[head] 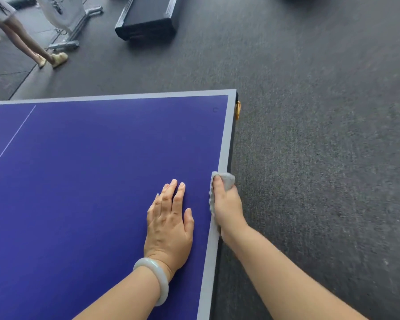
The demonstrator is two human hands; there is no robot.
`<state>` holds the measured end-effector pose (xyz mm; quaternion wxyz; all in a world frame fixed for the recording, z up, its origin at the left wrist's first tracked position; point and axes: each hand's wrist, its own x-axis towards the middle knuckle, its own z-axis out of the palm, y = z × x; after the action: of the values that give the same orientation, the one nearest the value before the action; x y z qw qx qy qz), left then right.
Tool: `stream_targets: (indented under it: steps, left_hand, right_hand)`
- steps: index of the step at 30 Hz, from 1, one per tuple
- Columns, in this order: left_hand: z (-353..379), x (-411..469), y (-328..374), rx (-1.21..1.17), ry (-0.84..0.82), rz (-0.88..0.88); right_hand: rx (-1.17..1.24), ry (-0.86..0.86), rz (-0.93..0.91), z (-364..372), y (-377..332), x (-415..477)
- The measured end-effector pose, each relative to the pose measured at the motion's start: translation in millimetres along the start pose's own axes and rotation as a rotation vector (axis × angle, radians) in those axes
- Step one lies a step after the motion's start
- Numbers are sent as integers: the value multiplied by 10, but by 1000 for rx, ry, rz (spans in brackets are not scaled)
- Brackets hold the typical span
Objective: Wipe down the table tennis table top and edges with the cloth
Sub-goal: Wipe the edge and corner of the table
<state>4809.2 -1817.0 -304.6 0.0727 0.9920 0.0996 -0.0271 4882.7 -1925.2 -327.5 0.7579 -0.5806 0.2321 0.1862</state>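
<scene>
Left wrist: one smooth round bangle (pixel 164 282), pale milky white, a bit see-through.
Left hand (pixel 169 224): bare.
Right hand (pixel 226 209): bare.

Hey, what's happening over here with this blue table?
A person is wiping down a table tennis table. Their right hand grips a grey cloth wrapped over the table's right edge, partway along it, with the far corner not yet reached. Their left hand lies flat on the blue top beside it, with a pale bangle on that wrist.

Dark grey carpet floor (pixel 321 158), black case (pixel 148 19) beyond.
</scene>
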Motion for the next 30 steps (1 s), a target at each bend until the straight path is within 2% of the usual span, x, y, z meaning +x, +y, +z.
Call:
stream_targets:
  steps: [2, 5, 9, 13, 16, 21, 26, 30]
  left_hand:
    - [-15, 3, 8, -12, 5, 2]
    - [-53, -14, 71, -16, 4, -8]
    - [-145, 88, 91, 104, 8, 38]
    - [-209, 577, 175, 54, 41, 107]
    - [-187, 1102, 331, 35, 14, 133]
    - [-34, 1534, 387, -84, 73, 13]
    - [38, 1548, 360, -101, 86, -4]
    - [7, 1560, 397, -95, 77, -9]
  right_hand:
    - [-98, 34, -32, 65, -269, 397]
    - [-240, 69, -4, 79, -300, 595]
    - [-255, 33, 11, 53, -276, 603]
    - [-320, 39, 17, 33, -281, 614]
    - [-311, 39, 9, 18, -259, 590]
    - [-369, 54, -3, 43, -278, 728]
    - [-285, 78, 105, 229, -875, 1474]
    - [-198, 87, 91, 318, -1206, 1834]
